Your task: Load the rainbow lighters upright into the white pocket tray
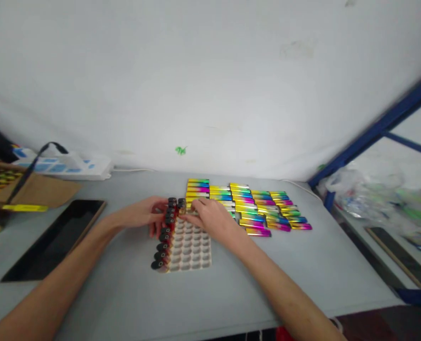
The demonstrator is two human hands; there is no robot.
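Note:
A pale moulded tray (pixel 191 266) with rows of round hollows lies on the table. Along its left side stands a row of red tubes with black tops (pixel 162 247), some tilted outward. My left hand (pixel 148 215) is curled at the tray's upper left edge, its fingertips against the tubes and partly hidden by them. Over the tray's far end, my right hand (pixel 210 215) pinches a small black-topped piece (pixel 181 203) beside the row. Its lower part is blurred. Just right of that hand lie several shiny, flat, rainbow-coloured metallic pieces (pixel 246 208).
A dark tablet (pixel 56 239) lies at left, near an open cardboard box (pixel 43 187) and a white power strip (pixel 89 168). On the right, a blue metal frame (pixel 374 125) borders clear plastic bags (pixel 370 194) and a phone-like slab (pixel 398 255). A white wall rises behind.

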